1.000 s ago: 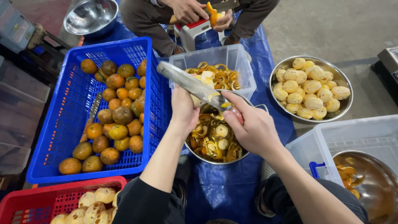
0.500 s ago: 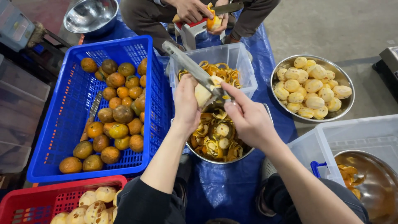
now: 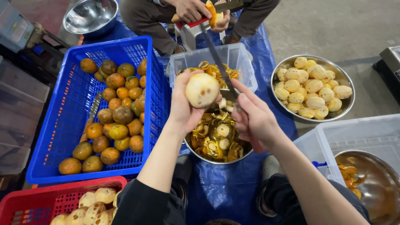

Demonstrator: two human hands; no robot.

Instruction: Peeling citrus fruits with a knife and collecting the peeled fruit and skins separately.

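Landmark: steel peel bowl point(image 3: 246, 152), mid-frame, on blue tarp point(image 3: 216, 187).

Far left of bowl: blue crate point(image 3: 50, 137) w/ unpeeled oranges point(image 3: 114, 108). Below-left: red crate point(image 3: 37, 202) w/ peeled ones.

Just left & above bowl: left hand point(image 3: 183, 109) wrapped round a peeled fruit point(image 3: 202, 90), held up over the bowl's back rim. Probably light, wet, slippery, a bit soft (squashes if squeezed hard). Best gripped round the sides w/ fingers spread.

Above bowl: clear tub point(image 3: 241, 56) w/ peels.

Right above bowl: right hand point(image 3: 255, 121) closed on a knife point(image 3: 221, 68), blade pointing up, away from bowl.

Upper right of bowl: steel bowl of peeled fruit point(image 3: 312, 87). Far back: another person's hands point(image 3: 196, 9) cutting too.
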